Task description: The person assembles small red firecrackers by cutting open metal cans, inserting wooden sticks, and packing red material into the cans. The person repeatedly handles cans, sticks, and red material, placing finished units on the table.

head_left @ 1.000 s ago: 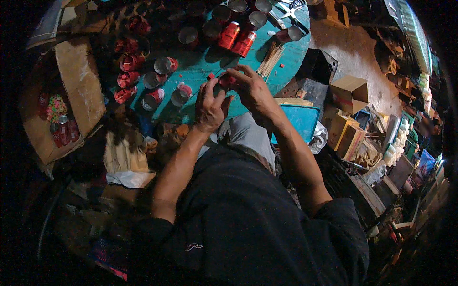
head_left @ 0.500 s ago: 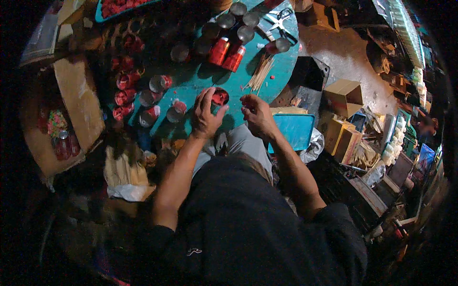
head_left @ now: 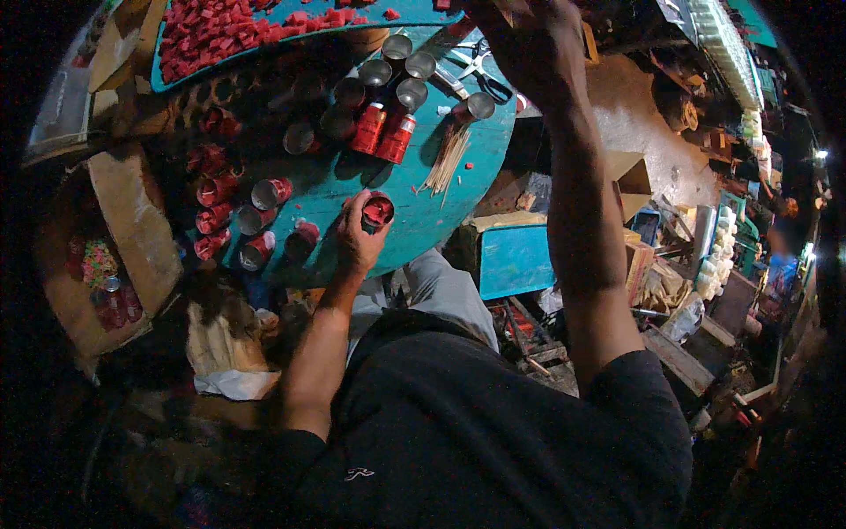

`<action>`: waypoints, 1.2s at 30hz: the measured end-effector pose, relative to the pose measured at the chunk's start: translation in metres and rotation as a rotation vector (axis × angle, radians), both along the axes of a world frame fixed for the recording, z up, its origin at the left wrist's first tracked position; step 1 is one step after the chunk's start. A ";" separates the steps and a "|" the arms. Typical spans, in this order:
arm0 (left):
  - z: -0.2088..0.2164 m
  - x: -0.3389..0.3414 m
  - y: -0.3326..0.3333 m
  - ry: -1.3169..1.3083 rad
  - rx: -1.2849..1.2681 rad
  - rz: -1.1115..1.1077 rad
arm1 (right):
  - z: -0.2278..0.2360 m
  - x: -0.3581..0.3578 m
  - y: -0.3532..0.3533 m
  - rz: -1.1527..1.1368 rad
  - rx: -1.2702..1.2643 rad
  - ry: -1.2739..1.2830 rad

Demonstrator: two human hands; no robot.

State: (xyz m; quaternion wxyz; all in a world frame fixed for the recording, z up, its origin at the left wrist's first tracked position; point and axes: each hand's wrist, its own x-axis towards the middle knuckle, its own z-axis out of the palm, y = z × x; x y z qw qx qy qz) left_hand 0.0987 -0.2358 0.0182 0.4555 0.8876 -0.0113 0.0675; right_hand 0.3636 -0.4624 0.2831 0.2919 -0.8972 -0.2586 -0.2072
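My left hand (head_left: pixel 359 238) is wrapped round a red can cup (head_left: pixel 379 210) above the near edge of the teal table (head_left: pixel 441 212). Its open mouth faces up and shows red pieces inside. My right arm stretches far forward, and the right hand (head_left: pixel 533 40) is at the top edge of the view, dark and partly cut off. Its fingers are not clear enough to read. Near it, a blue tray (head_left: pixel 159 75) bears many red cubes. Two whole-looking red cans (head_left: pixel 382 134) stand beyond the left hand, with several open metal cups (head_left: pixel 412 93) behind them.
Thin wooden sticks (head_left: pixel 448 159) lie by a tipped cup (head_left: pixel 479 107). Black-handled scissors (head_left: pixel 493 85) are close by. Rows of red cups (head_left: pixel 214 219) stand at the left. A smaller blue tray (head_left: pixel 515 260) and an open cardboard box (head_left: pixel 627 181) are at the right.
My right hand has swung from beside the cup to the far top edge. The left hand still holds the cup. The view has shifted, showing more of the tray of red cubes.
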 end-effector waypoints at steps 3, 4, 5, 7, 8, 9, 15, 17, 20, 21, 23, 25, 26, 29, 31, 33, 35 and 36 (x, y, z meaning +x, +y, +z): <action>-0.001 0.011 -0.012 -0.036 -0.039 -0.044 | -0.071 -0.067 -0.048 -0.266 0.308 0.547; -0.001 0.013 -0.015 0.001 -0.033 -0.045 | -0.096 -0.094 -0.053 -0.364 0.244 0.726; 0.003 0.012 -0.019 0.048 -0.034 -0.058 | -0.139 -0.120 -0.067 -0.425 0.139 0.886; 0.008 0.014 -0.021 0.072 -0.036 -0.034 | -0.197 -0.163 -0.061 -0.387 0.056 0.909; 0.008 0.014 -0.021 0.058 -0.008 -0.028 | -0.202 -0.172 -0.048 -0.366 0.088 0.931; 0.008 0.015 -0.021 0.044 0.020 -0.023 | -0.206 -0.179 -0.035 -0.347 0.121 0.953; 0.006 0.020 -0.024 0.014 0.025 -0.070 | -0.215 -0.205 0.013 0.045 0.312 0.958; 0.010 0.021 -0.028 0.023 0.027 -0.106 | -0.218 -0.204 0.012 0.139 0.301 0.845; 0.019 0.024 -0.031 -0.007 0.016 -0.170 | -0.221 -0.206 0.000 0.226 0.343 0.796; 0.022 0.025 -0.033 -0.024 0.011 -0.193 | -0.217 -0.208 -0.004 0.213 0.467 0.887; 0.048 0.035 -0.045 0.014 -0.013 -0.234 | -0.199 -0.209 -0.008 0.190 0.714 1.068; 0.071 0.048 -0.060 0.027 -0.062 -0.255 | -0.169 -0.200 -0.023 0.143 0.821 1.166; 0.092 0.056 -0.067 0.084 -0.140 -0.243 | -0.155 -0.194 -0.034 0.125 0.882 1.188; 0.147 0.075 -0.080 0.150 -0.181 -0.240 | -0.142 -0.169 -0.084 0.045 0.842 1.016; 0.196 0.082 -0.074 0.081 -0.212 -0.407 | -0.133 -0.133 -0.110 -0.061 0.934 0.914; 0.256 0.091 -0.071 0.141 -0.641 -0.684 | -0.131 -0.076 -0.143 -0.064 0.778 0.729; 0.295 0.082 -0.080 0.120 -1.129 -0.857 | -0.159 -0.006 -0.161 -0.003 0.807 0.661; 0.308 0.073 -0.086 0.051 -1.291 -0.901 | -0.179 0.029 -0.170 -0.012 0.662 0.562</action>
